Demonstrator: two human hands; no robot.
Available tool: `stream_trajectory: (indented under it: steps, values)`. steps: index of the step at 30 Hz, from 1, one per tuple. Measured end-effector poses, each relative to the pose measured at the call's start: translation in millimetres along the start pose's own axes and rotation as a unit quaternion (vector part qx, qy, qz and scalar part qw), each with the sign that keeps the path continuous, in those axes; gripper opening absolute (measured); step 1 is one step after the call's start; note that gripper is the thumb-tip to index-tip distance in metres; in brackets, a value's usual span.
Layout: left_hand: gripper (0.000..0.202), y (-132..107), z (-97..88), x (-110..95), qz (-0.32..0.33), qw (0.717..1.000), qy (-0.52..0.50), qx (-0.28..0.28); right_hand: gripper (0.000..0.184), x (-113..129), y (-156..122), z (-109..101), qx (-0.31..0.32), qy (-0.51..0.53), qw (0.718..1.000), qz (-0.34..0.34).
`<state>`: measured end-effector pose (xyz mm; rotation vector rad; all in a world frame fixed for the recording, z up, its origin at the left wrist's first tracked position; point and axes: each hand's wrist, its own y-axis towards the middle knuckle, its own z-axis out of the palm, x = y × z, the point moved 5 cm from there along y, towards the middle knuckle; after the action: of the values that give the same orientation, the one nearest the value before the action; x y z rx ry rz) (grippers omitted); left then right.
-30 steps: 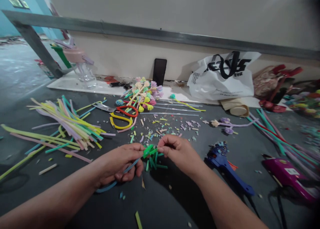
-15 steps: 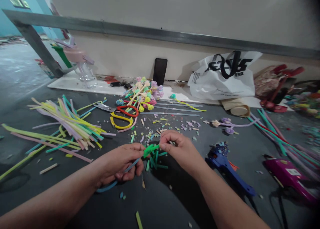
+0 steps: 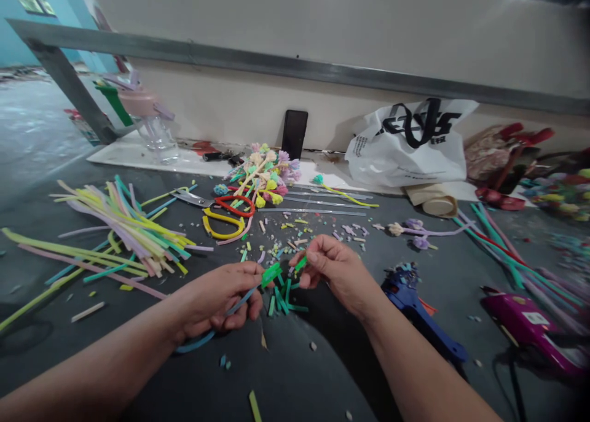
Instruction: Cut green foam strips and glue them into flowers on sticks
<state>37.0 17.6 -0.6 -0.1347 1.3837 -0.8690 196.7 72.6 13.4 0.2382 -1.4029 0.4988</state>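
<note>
My left hand (image 3: 230,290) is closed on a small bundle of bright green pipe cleaner pieces (image 3: 271,275), pinched between thumb and fingertips. A long blue pipe cleaner (image 3: 193,346) also passes through that hand and curves out beneath the wrist. My right hand (image 3: 338,276), a little to the right, pinches one short green pipe cleaner piece (image 3: 301,263), apart from the bundle. Below and between the hands lies a loose pile of darker green cut pieces (image 3: 286,298). Yellow and red handled scissors (image 3: 224,224) rest beyond my left hand.
Pastel pipe cleaners (image 3: 124,222) are heaped on the left. Pipe cleaner flowers (image 3: 265,176) lie at the back, near a propped phone (image 3: 294,133). A blue glue gun (image 3: 421,314) and a magenta one (image 3: 530,327) lie right. A white bag (image 3: 410,155) stands behind.
My right hand has moved slightly up and right, away from the green bundle, with a short green piece between its fingers. My left hand has hardly moved.
</note>
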Motion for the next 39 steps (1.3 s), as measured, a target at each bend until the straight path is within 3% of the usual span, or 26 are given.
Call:
stream_trajectory:
  steps: [7,14,21,28,39]
  values:
    - [0.021,1,-0.1,3,-0.004,1.000,-0.018,0.019,0.011,-2,-4,11,-0.027,-0.045,0.998,-0.039]
    - [0.028,1,3.0,3,-0.007,1.000,-0.013,0.025,0.008,-5,-5,27,-0.066,-0.126,0.990,0.004]
    - [0.024,1,3.7,3,-0.010,0.998,-0.036,0.042,0.008,-13,-2,29,-0.106,-0.093,0.990,0.004]
    - [0.023,0,3.0,4,-0.007,0.997,-0.050,0.051,0.007,-15,-3,31,-0.130,-0.123,0.984,0.013]
    - [0.025,3,0.4,4,0.015,1.000,0.020,0.007,0.006,-17,-1,31,-0.139,-0.182,0.973,0.010]
